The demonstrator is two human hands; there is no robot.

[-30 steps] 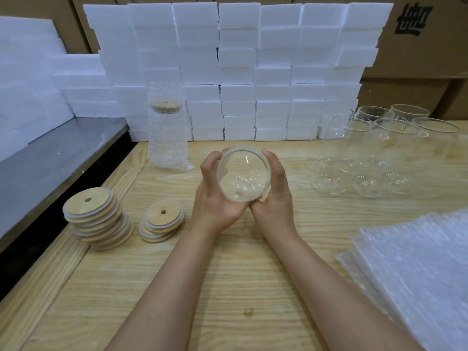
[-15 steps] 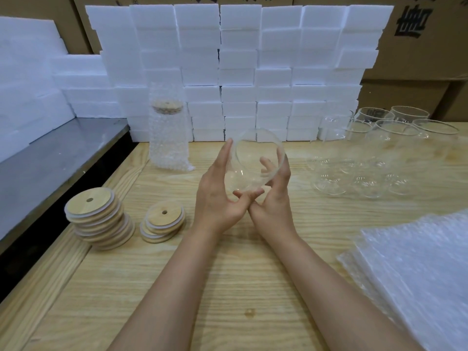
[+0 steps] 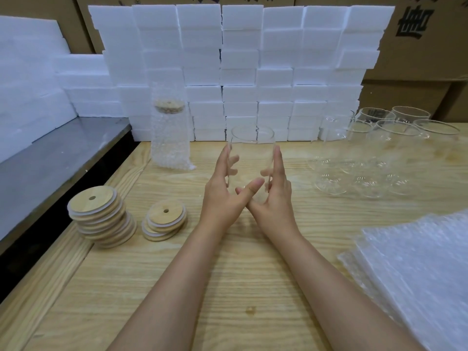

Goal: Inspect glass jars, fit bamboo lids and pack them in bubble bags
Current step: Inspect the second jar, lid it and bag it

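A clear glass jar (image 3: pixel 252 148) stands upright, mouth up, between my two hands above the wooden table (image 3: pixel 228 274). My left hand (image 3: pixel 224 196) presses its left wall with fingers stretched and the thumb across the jar's base. My right hand (image 3: pixel 274 196) holds its right wall the same way. Two stacks of round bamboo lids lie at the left, a tall one (image 3: pixel 101 216) and a short one (image 3: pixel 164 221). A pile of bubble bags (image 3: pixel 417 269) lies at the right. One packed jar in a bubble bag (image 3: pixel 169 133) stands at the back left.
Several empty glass jars (image 3: pixel 379 153) stand at the back right. A wall of white foam blocks (image 3: pixel 240 72) runs along the table's far edge, with cardboard boxes behind. A dark metal surface (image 3: pixel 50 160) borders the table on the left.
The jar has turned from lying with its base toward me to standing upright, and it has risen slightly. My fingers have straightened along its sides.
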